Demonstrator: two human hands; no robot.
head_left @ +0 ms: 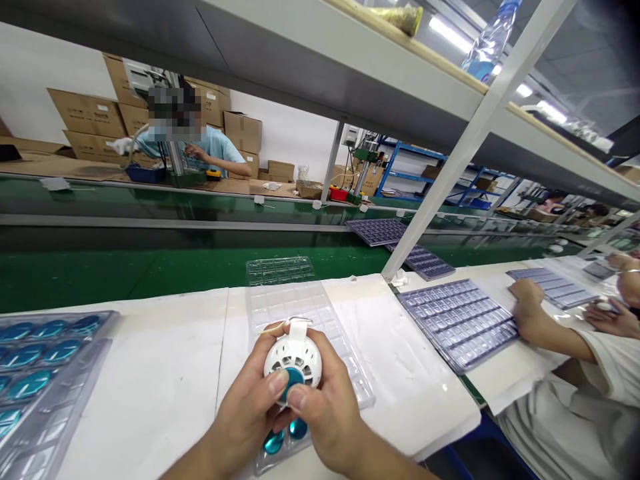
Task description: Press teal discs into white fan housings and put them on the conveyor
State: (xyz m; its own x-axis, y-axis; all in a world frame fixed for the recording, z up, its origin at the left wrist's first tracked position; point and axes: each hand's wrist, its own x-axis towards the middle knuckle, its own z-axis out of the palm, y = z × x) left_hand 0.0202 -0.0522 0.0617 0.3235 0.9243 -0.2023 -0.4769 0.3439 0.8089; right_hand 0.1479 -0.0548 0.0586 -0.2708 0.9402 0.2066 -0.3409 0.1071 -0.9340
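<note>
Over the middle tray [337,347], left hand [245,403] and right hand [335,410] clasp the white unit [299,348], thumbs on its blue disc [292,379]; seemingly a pressing step, calling next for even thumb pressure

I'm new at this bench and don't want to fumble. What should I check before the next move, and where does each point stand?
1. Left-hand grip on the white device: ok, wrapped around one side.
2. Right-hand grip: ok, around the other side.
3. Blue disc fully seated: cannot tell, thumbs partly cover it.
4. Clear tray on the table: ok.
5. Co-worker's nearest hand clear of the device: ok, well apart.
</note>
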